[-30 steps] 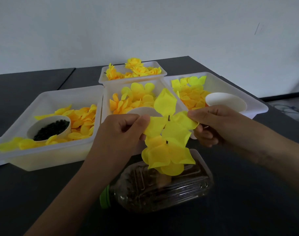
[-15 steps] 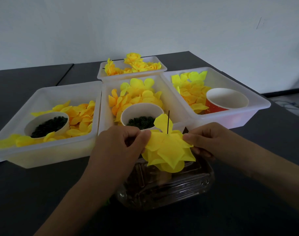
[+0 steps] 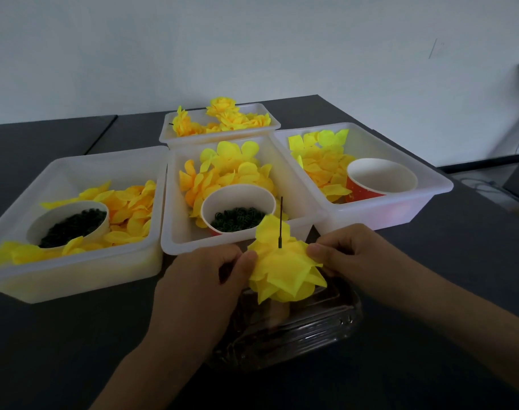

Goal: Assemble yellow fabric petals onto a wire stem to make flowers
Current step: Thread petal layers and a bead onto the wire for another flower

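A dark wire stem (image 3: 280,221) stands upright from a clear plastic bottle (image 3: 296,329) lying on its side. A stack of yellow fabric petals (image 3: 285,267) sits low on the stem, just above the bottle. My left hand (image 3: 202,279) pinches the stack's left edge between thumb and fingers. My right hand (image 3: 350,255) pinches its right edge. The stem's tip pokes out well above the petals.
Three white trays hold loose yellow petals: left (image 3: 75,279), middle (image 3: 175,244) and right (image 3: 400,214). Paper cups of dark green rings stand in the left (image 3: 69,223) and middle (image 3: 237,211) trays, an empty red cup (image 3: 381,179) in the right. A far tray (image 3: 220,137) holds finished flowers.
Both hands have pushed the top petal layer down the stem onto the lower petals. The stack is now pressed together and more of the stem shows above it.
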